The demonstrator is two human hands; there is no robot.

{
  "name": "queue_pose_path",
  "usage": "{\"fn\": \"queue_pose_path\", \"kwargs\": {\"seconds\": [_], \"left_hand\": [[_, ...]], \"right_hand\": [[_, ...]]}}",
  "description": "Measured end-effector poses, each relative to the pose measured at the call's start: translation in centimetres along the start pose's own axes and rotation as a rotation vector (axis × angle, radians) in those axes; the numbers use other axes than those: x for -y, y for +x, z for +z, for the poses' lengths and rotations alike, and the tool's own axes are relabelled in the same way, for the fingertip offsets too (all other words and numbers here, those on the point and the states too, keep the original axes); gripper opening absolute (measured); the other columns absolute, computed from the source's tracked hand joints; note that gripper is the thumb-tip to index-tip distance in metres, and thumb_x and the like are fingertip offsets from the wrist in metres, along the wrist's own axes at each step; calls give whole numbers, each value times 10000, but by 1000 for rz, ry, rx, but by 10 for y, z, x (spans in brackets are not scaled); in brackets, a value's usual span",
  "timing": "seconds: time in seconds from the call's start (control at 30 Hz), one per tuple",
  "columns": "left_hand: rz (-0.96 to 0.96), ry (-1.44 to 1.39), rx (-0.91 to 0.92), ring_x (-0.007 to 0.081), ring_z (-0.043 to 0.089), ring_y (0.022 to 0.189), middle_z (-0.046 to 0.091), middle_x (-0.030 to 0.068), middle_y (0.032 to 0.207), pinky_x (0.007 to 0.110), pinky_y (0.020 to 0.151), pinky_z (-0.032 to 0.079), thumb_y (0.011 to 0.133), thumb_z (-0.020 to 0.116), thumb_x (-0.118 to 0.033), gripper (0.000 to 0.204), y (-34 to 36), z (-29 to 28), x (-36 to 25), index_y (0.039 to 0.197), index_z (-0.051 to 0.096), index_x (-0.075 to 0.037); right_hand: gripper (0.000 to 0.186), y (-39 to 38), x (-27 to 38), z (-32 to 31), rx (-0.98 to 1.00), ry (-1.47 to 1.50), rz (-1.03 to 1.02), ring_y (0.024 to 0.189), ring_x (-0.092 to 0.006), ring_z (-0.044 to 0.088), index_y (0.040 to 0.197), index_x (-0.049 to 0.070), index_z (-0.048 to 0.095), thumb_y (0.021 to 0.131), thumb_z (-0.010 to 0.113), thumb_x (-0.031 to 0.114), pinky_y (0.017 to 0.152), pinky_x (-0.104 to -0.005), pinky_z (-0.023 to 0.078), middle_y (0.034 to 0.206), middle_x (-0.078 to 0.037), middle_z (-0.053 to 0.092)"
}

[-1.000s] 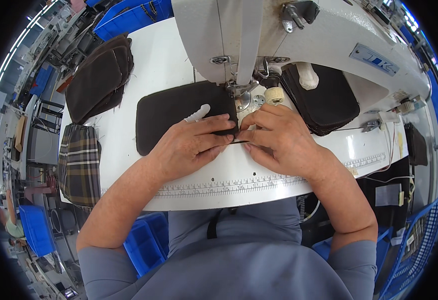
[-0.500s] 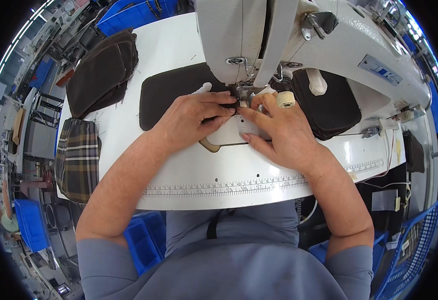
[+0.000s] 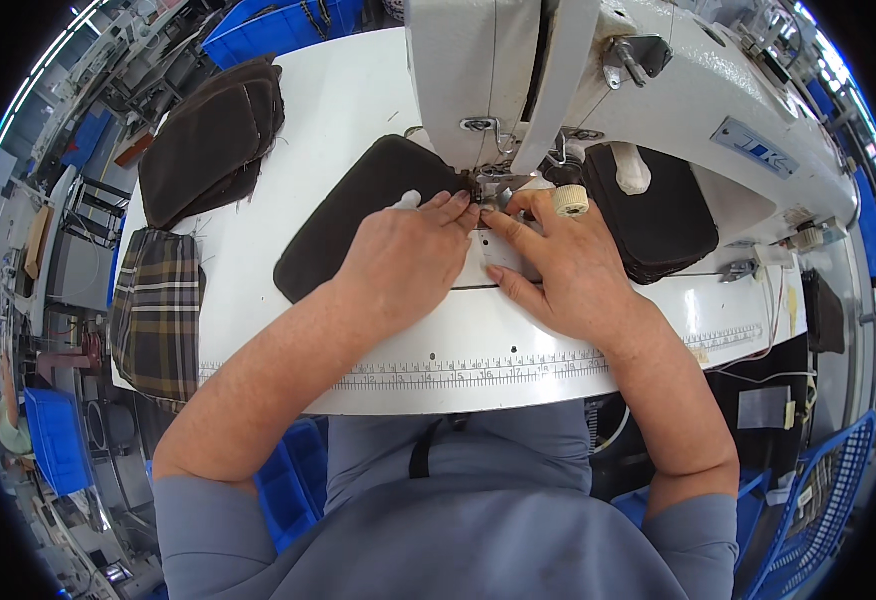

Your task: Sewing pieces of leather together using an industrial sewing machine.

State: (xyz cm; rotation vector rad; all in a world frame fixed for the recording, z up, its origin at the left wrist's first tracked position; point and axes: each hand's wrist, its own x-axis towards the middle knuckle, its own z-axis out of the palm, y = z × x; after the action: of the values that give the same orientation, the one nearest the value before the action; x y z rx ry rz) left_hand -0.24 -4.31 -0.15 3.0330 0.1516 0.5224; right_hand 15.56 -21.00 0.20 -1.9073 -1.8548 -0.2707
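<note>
A dark brown fabric panel (image 3: 358,205) with rounded corners lies tilted on the white table, its right corner at the sewing machine's presser foot (image 3: 488,190). My left hand (image 3: 408,250) rests over the panel's near right edge, fingers stretched out flat and pointing at the needle area. A white covering (image 3: 409,200) shows at one of its fingers. Just right of the presser foot is my right hand (image 3: 563,255), thumb and forefinger spread apart over the metal plate. Its other fingertips are partly hidden behind the machine's cream knob (image 3: 571,199). The stitching point itself is mostly covered.
Stacked dark panels (image 3: 658,215) sit under the machine arm (image 3: 728,110). More dark pieces (image 3: 208,150) and a plaid fabric pile (image 3: 158,315) lie at the left. A printed ruler (image 3: 438,375) runs along the front edge. A blue bin (image 3: 278,30) stands behind the table.
The dark panel has turned, its left end swinging nearer to me. My left hand has gone from bunched fingers at the edge to lying flat. My right hand has barely moved.
</note>
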Motion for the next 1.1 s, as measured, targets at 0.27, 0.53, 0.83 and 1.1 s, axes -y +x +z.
{"fn": "queue_pose_path", "kwargs": {"seconds": [0.27,0.53,0.83,1.1], "left_hand": [[-56,-131,57,253,709,1205,717,119,1348,394,999,563,957,647,-150,367,-4,-16,3,1296,720,-30],[-43,-282,114,342,432,1513,511,161,1584,463,1178,429,982,638,-134,478,-15,-12,12,1443,597,-14],[-22,-47,-51,352,607,1344,631,198,1442,471,1158,449,929,698,-291,566,-22,-3,-12,1397,631,21],[-43,-50,-111,357,625,1317,656,221,1394,447,1092,504,896,703,-290,521,1,9,1,1286,689,56]], "right_hand": [[452,-2,-1,-1,-9,3,-15,1069,-326,580,1254,60,725,879,757,310,893,-445,445,1064,-135,639],[486,-4,-2,-1,40,-9,-7,979,-308,620,1344,79,680,917,741,302,894,-435,441,1236,-120,623],[420,-2,1,-1,-26,23,-33,1039,-302,590,1220,71,745,865,776,293,871,-432,455,1058,-110,645],[410,-4,1,0,-20,12,-24,1032,-300,588,1215,73,740,864,775,283,871,-429,453,1057,-110,641]]}}
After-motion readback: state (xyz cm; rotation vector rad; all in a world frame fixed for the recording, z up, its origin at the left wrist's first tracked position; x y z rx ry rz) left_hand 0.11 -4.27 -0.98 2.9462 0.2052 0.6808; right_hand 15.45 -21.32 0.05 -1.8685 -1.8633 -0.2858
